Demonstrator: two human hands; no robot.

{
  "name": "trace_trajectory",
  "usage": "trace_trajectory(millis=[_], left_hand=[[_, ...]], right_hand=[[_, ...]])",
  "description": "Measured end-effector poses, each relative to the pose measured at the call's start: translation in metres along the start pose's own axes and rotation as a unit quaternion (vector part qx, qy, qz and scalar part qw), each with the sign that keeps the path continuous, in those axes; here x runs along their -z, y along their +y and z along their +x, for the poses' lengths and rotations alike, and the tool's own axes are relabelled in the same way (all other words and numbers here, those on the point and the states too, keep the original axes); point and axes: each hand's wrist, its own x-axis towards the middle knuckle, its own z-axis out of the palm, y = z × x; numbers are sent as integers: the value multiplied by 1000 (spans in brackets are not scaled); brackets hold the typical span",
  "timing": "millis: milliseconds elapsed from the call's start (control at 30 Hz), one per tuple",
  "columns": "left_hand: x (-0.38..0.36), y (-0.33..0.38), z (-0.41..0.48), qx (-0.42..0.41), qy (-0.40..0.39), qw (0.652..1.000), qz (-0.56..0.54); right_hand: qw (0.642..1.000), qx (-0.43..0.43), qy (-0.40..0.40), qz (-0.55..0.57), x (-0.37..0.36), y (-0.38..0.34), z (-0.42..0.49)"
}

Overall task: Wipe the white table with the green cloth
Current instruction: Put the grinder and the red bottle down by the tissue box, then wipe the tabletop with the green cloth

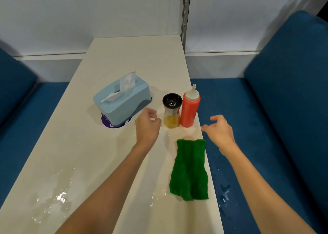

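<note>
Cloth (pixel 189 169) lies untouched at worktop (pixel 124 56) edge, left grip (pixel 147 125) and right grip (pixel 220 129) both loose and empty; I'd grasp it with the right, then sweep toward the puddle (pixel 58 196).

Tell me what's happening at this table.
A person is reaching over the white table with both hands empty. The left hand hovers by the glass shaker, the right hand just past the table's edge near the red squeeze bottle. The green cloth lies untouched along the right edge, nearer the person than both hands. Wet patches shine on the table's near left, not yet wiped.
</note>
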Motion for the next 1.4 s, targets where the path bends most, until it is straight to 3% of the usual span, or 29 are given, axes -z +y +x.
trace_trajectory(millis=[100,233,367,433,500,567,600,667,767,867,967,1167,1400], left_hand=[[-11,-15,-30,33,-63,996,59],[-33,-26,-68,66,-173,963,198],[-43,-28,-82,96,-211,940,252],[-44,-27,-84,114,-212,947,211],[-43,-27,-84,168,-207,962,54],[-38,-25,-84,214,-206,951,-84],[-35,-25,-84,202,-209,953,-88],[-27,-32,-81,109,-195,974,25],[-5,-54,-82,-41,-120,968,216],[19,-91,-82,-115,-55,953,277],[37,-129,-81,-123,-24,939,319],[65,-170,-77,-114,-30,922,368],[69,-185,-76,-103,-21,928,358]], right_hand=[[993,-39,-45,-102,-14,16,-20],[978,-61,-96,-177,-36,28,-43],[991,-32,-70,-111,-44,38,-49],[996,-17,-72,-51,-42,44,-49],[999,18,-40,-30,-43,47,-50],[990,89,40,-98,-46,48,-53],[975,120,77,-172,-49,48,-54],[941,171,91,-278,-60,51,-56],[917,184,22,-353,-84,66,-54],[918,161,29,-361,-102,69,-46],[917,185,33,-352,-114,55,-45],[855,351,-60,-377,-102,84,-74],[896,237,17,-374,-88,74,-29]])
